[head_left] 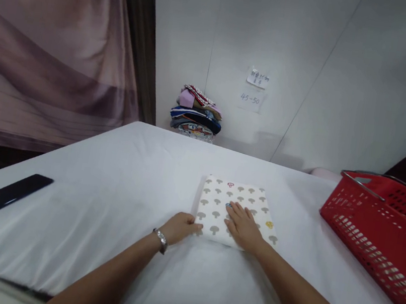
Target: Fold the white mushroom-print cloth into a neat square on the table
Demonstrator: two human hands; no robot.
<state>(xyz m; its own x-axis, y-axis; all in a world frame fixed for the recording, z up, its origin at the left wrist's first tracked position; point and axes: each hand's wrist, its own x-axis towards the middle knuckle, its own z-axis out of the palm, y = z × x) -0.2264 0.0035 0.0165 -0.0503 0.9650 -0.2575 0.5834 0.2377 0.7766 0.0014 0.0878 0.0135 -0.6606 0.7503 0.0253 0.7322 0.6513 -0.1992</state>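
Folded mushroom-print cloth [219,208] lies betw. near & far edges of the white-sheeted table [128,166], R hand [247,228] flat & spread on top, L hand [178,228] at its near-left corner, can't tell if pinching; prob. smoothing step, next needing light, even pressure.

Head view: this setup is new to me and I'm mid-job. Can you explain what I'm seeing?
There's no machine here: these are a person's two bare hands, filmed by one head-worn camera looking forward and down. The right hand lies flat on a folded, mushroom-print cloth. The left hand has its thumb at the cloth's near left corner; whether it pinches is unclear. The cloth rests on a white-covered surface, with a dark flat object at left and a red basket at right. Beyond, stacked fabrics stand by the wall.
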